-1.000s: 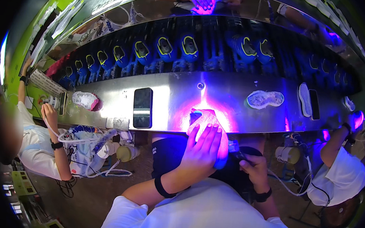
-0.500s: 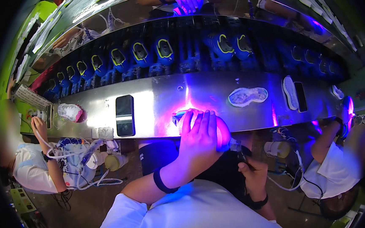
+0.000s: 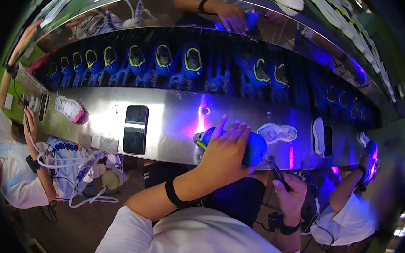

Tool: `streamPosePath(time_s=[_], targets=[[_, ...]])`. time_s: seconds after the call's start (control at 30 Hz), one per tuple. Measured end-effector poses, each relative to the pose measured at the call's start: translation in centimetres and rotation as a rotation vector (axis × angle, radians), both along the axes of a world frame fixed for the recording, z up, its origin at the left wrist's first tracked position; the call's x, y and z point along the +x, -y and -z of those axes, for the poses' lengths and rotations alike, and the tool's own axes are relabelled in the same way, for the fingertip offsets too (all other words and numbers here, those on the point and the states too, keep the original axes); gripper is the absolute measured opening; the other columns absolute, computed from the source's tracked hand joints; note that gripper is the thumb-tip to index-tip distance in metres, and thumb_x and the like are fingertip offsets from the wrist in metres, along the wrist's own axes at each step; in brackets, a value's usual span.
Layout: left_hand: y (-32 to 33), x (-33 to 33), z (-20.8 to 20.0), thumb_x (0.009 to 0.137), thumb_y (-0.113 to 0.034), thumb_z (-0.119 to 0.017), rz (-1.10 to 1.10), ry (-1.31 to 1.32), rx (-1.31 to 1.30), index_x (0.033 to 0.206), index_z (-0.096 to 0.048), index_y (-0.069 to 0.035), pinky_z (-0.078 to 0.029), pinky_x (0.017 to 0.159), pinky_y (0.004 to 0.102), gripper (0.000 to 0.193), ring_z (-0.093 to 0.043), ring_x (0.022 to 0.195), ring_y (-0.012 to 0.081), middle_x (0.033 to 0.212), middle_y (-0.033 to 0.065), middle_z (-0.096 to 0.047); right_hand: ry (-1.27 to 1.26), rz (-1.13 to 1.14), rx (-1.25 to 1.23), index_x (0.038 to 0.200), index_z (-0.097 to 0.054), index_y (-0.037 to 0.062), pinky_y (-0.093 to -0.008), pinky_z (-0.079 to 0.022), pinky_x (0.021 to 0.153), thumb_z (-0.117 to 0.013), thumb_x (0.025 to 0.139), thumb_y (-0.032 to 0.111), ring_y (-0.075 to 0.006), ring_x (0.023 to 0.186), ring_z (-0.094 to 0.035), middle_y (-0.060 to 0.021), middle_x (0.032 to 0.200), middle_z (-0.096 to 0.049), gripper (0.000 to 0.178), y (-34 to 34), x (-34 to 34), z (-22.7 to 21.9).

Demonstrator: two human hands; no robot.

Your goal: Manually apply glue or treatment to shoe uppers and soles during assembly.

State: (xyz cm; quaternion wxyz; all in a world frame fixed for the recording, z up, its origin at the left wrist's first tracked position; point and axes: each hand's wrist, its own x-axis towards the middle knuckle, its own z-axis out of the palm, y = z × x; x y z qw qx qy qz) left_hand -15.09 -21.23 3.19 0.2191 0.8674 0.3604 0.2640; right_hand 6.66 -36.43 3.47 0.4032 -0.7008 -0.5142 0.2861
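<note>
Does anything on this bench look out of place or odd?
Mildly: a black phone lies flat on the steel bench, left of the left hand and the blue shoe under it. It seems a personal item, lying loose amid shoe work.

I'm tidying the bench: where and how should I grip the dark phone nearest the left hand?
Grip the dark phone by both long edges, probably from the near side: it lies flat, near end by the front edge of the bench.
</note>
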Motion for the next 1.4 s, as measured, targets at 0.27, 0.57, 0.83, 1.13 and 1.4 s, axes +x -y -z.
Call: streamPosePath(time_s=[0.27,0.57,0.83,1.13,1.4], targets=[[-1.6,-3.5,0.2,0.076,-0.026,-0.081,-0.008,-0.169,0.03,0.153,-0.039,-0.006,-0.044,0.105,0.0525,0.09,-0.061,0.119,0.0368,0.127,0.0175,-0.063,0.046,-0.014,0.132,0.11,-0.075,-0.004,-0.0258,-0.045,0.064,-0.079,0.084,0.005,-0.0103,0.069,-0.057,-0.0049,0.079,-0.067,0.028,-3.2,-1.7,0.9],[2.1,-7.9,-0.5,0.071,-0.036,-0.089,0.117,-0.043,-0.128,0.162,-0.028,-0.01,-0.056,0.081,0.0469,0.112,-0.068,0.089,0.0353,0.097,0.0185,-0.067,-0.27,-0.094,-0.037,0.11,-0.076,-0.0029,-0.0244,-0.044,0.064,-0.077,0.088,0.011,-0.0081,0.07,-0.059,-0.0006,0.083,-0.07,0.026,-1.9,-0.8,-0.8],[7.6,-8.6,-1.1,0.071,-0.042,-0.09,0.293,0.176,-0.428,0.161,-0.023,0.001,-0.056,0.093,0.0422,0.12,-0.071,0.107,0.0344,0.119,0.0248,-0.069,-0.241,-0.196,-0.091,0.114,-0.075,-0.0032,-0.0279,-0.05,0.076,-0.079,0.088,0.012,-0.0101,0.08,-0.063,-0.005,0.089,-0.074,0.031,0.3,-1.3,-5.2],[9.6,-6.7,-3.5,0.074,-0.042,-0.093,0.264,0.171,-0.711,0.157,-0.024,0.01,-0.043,0.113,0.0416,0.119,-0.053,0.135,0.0292,0.147,0.0245,-0.053,-0.386,-0.266,-0.148,0.111,-0.076,-0.0019,-0.0282,-0.05,0.075,-0.079,0.087,0.01,-0.011,0.08,-0.064,-0.0053,0.087,-0.073,0.027,3.3,1.6,-4.8],[9.0,-3.2,-2.7,0.074,-0.054,-0.089,0.058,0.138,-1.073,0.152,-0.026,0.018,-0.033,0.12,0.0455,0.124,-0.039,0.146,0.0411,0.154,0.0361,-0.039,-0.354,-0.206,-0.11,0.109,-0.078,0.0016,-0.0285,-0.052,0.078,-0.081,0.086,0.011,-0.0124,0.082,-0.068,-0.0051,0.088,-0.076,0.025,4.6,3.6,-1.8]])
